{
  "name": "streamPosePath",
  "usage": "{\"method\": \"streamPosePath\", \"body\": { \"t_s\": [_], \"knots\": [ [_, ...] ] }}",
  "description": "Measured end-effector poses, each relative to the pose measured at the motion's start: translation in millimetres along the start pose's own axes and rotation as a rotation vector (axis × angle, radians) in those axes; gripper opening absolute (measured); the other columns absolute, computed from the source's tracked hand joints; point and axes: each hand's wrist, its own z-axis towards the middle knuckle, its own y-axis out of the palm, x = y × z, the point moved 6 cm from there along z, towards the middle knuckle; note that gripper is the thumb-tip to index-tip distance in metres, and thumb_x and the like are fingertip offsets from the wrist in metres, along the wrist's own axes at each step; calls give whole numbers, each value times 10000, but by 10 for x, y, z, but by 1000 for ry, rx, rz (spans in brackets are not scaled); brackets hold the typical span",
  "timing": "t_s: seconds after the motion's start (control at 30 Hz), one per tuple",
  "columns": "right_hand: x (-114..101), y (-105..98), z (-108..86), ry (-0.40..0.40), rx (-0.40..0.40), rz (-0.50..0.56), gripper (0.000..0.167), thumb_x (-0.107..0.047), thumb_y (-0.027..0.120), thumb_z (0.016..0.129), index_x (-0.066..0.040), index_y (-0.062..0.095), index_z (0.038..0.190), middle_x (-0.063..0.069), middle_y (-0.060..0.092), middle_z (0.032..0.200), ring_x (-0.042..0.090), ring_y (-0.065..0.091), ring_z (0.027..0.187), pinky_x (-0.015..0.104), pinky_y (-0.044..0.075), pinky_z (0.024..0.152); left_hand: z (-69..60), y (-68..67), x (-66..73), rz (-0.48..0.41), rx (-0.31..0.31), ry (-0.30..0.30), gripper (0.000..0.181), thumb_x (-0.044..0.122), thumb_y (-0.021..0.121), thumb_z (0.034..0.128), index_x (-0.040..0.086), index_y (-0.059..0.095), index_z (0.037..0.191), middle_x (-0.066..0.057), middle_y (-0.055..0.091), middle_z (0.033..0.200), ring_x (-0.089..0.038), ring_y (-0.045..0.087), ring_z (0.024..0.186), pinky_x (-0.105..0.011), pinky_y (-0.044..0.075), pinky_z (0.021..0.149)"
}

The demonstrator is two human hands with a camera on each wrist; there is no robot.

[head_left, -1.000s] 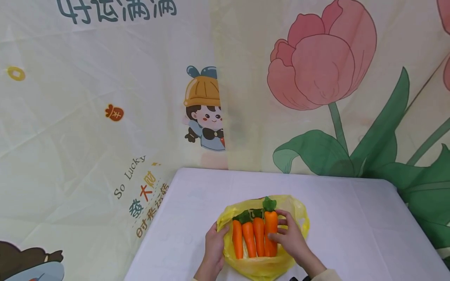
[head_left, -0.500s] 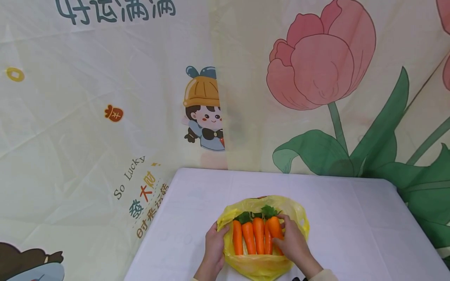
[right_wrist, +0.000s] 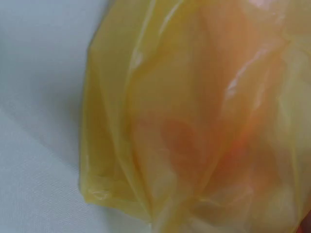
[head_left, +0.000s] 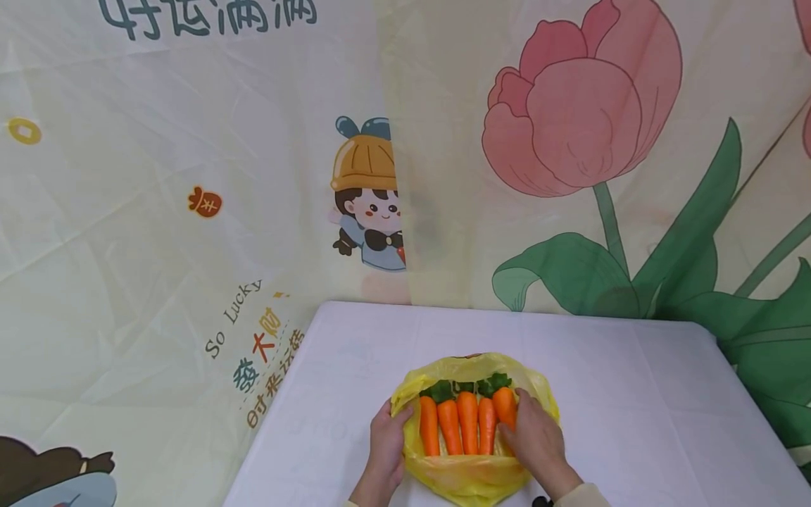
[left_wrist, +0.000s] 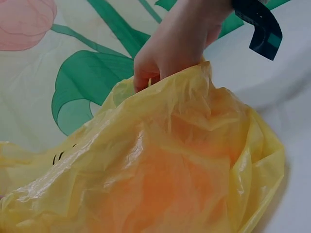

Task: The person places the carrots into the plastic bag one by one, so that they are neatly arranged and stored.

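Observation:
A yellow plastic bag (head_left: 469, 479) lies with its mouth spread wide in the head view. Several orange carrots (head_left: 468, 422) with green tops stand side by side inside it. My left hand (head_left: 386, 443) grips the bag's left edge, thumb over the rim. At the right side of the opening, my right hand (head_left: 540, 436) holds the rightmost carrot (head_left: 504, 403) between thumb and fingers, its lower end hidden. The left wrist view has my right hand (left_wrist: 175, 48) reaching behind the bag's rim (left_wrist: 160, 145). Only translucent bag (right_wrist: 112, 121) with orange shapes fills most of the right wrist view.
The bag lies on a white-covered table (head_left: 633, 394). Behind the table hangs a printed cloth backdrop (head_left: 443, 232) with a large tulip and cartoon figures. A dark strap (left_wrist: 262, 31) is around my right wrist.
My right hand has lowered the rightmost carrot into the bag and shifted it right, beside the other carrots. Another carrot now shows between it and the rest. My left hand keeps its hold.

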Motion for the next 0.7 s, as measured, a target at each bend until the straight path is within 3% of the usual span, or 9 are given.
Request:
{"method": "streamPosePath", "body": {
  "t_s": [0.07, 0.3, 0.4, 0.6, 0.7],
  "knots": [
    [9, -13, -9, -14, 19, -2, 756, -287, 831, 820, 84, 489, 1383, 245, 622, 1177, 324, 650, 912, 490, 597, 739, 3, -1, -4, 1, 3, 1, 518, 50, 507, 1020, -63, 355, 1503, -244, 380, 1556, -409, 362, 1432, -504, 382, 1151],
    [20, -37, -33, -25, 40, -1, 655, -305, 840, 812, 72, 590, 1286, 210, 598, 1085, 260, 608, 784, 451, 589, 666, 5, -3, -5, 1, 10, -9, 508, 46, 497, 1022, -59, 364, 1501, -241, 386, 1554, -409, 365, 1430, -506, 389, 1144],
    [17, -34, -37, -27, 18, -13, 612, -301, 829, 823, 63, 607, 1263, 162, 618, 1028, 255, 614, 808, 448, 589, 686, 0, -2, -2, 0, 9, -9, 499, 49, 494, 1026, -58, 370, 1498, -240, 392, 1551, -408, 370, 1427, -506, 392, 1142],
    [36, -28, -30, 35, -60, -5, 587, -323, 792, 855, 10, 598, 1298, 0, 624, 827, 159, 551, 664, 334, 501, 525, -6, 10, 5, 6, 5, -7, 492, 59, 494, 1031, -54, 373, 1495, -237, 396, 1549, -411, 368, 1428, -512, 386, 1146],
    [51, -28, -37, 58, -88, -2, 499, -326, 782, 865, -19, 635, 1230, -25, 646, 801, 138, 548, 634, 306, 477, 502, 2, 12, 7, 8, 12, -12, 495, 60, 500, 1030, -51, 376, 1496, -235, 397, 1550, -410, 370, 1427, -515, 385, 1145]
  ]
}}
